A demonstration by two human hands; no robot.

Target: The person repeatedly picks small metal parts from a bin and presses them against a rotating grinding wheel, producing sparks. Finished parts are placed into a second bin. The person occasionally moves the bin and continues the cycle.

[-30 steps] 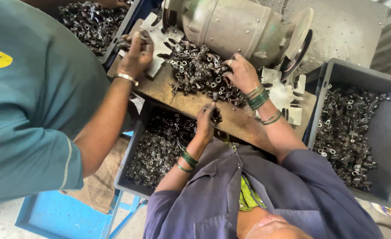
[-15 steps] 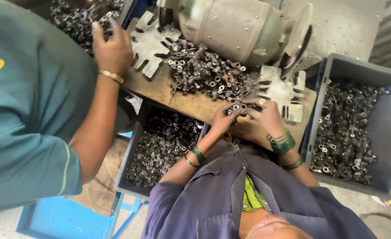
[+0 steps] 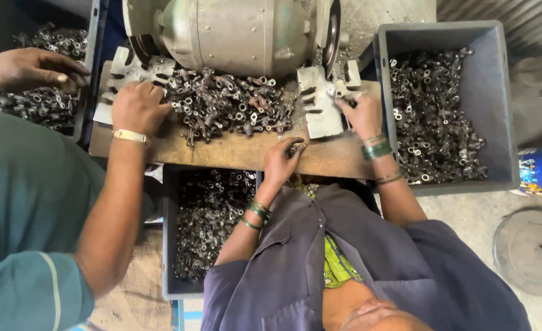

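Observation:
My right hand (image 3: 138, 107), with a gold bracelet at the wrist, is curled knuckles-up on the slotted rest plate (image 3: 119, 66) beside the left wheel of a bench grinder (image 3: 234, 34). Its fingers close over a small metal part that is mostly hidden. My left hand (image 3: 28, 66) lies on the small dark metal parts in the left bin (image 3: 44, 101), fingers bent; whether it holds one is unclear. A heap of the same parts (image 3: 228, 107) covers the wooden board (image 3: 234, 153) in front of the grinder.
A co-worker in a grey shirt (image 3: 357, 263) sits below, one hand (image 3: 283, 160) at the board's edge and the other hand (image 3: 361, 113) at the right rest plate (image 3: 320, 104). A grey bin of parts (image 3: 498, 110) stands at the right, another bin (image 3: 171, 270) under the board.
My right hand has come back from the left bin to the left rest plate. The co-worker's hands have parted, one going up to the right rest plate. The view now sits more squarely over the grinder.

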